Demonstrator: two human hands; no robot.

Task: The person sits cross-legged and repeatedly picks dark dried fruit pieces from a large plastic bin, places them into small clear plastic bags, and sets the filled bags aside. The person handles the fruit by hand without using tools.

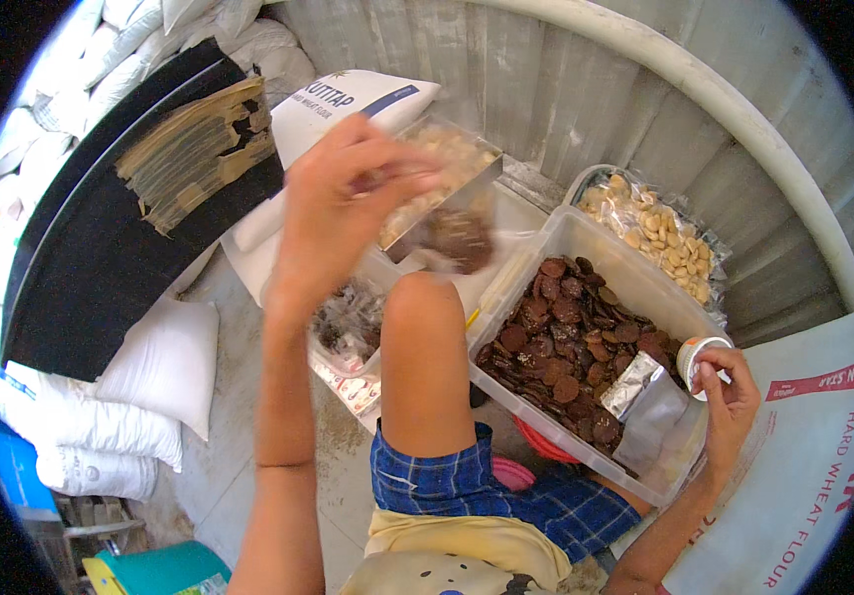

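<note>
My left hand [343, 188] is raised, blurred by motion, with thumb and fingers pinched together. A clear plastic bag with dark brown round cookies [459, 241] hangs blurred from these fingertips. At the right, my right hand [732, 402] grips a small white cylinder with an orange mark [697, 363]; whether it is a tub or a roll I cannot tell. That hand is at the right side of a clear plastic bin [491, 302]. Many dark brown round cookies [571, 342] fill the bin. On them lie a silver foil piece [632, 385] and clear plastic sheets or bags [655, 421].
Behind the bin stands a container of bagged pale round cookies [650, 228]. Left of my knee sits a tub of small clear bags [348, 322]. White flour sacks [353, 99] and a black panel [139, 218] stand left. A grey corrugated wall [506, 79] curves behind.
</note>
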